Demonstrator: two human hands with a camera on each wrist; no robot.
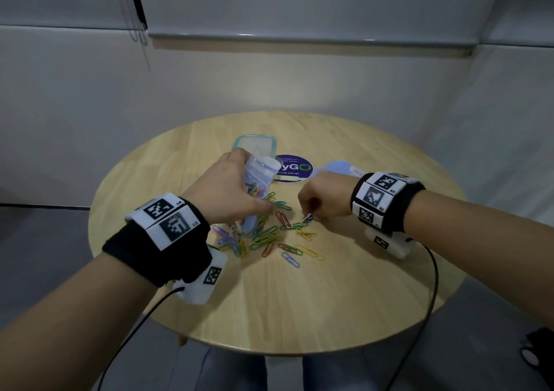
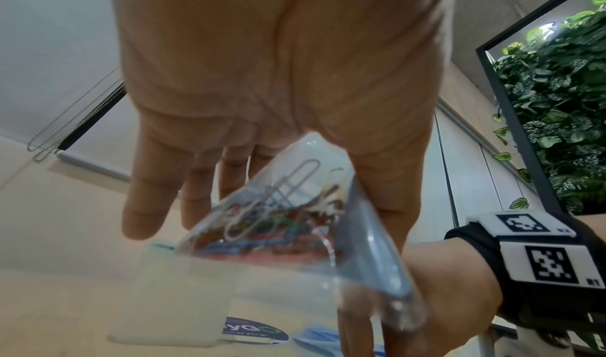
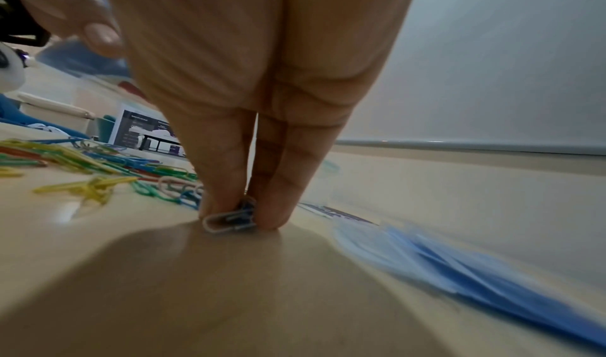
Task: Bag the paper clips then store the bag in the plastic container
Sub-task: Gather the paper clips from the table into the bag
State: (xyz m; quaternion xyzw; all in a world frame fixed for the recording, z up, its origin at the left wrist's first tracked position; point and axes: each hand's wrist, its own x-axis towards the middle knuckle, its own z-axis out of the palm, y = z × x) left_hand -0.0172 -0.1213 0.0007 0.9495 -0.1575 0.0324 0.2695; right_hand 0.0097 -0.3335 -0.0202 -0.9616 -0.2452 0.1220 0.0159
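My left hand holds a clear plastic bag upright above the table, mouth up; several coloured paper clips lie inside it. A loose heap of coloured paper clips is spread on the round wooden table below and between the hands. My right hand is down at the heap's right edge, its fingertips pinching a white and a blue paper clip against the tabletop. The plastic container, clear with a teal rim, stands behind the left hand.
A round purple sticker lies at the table's middle. A blue plastic sheet lies behind the right wrist, close to the right hand. Cables hang from both wrist cameras over the table's front edge.
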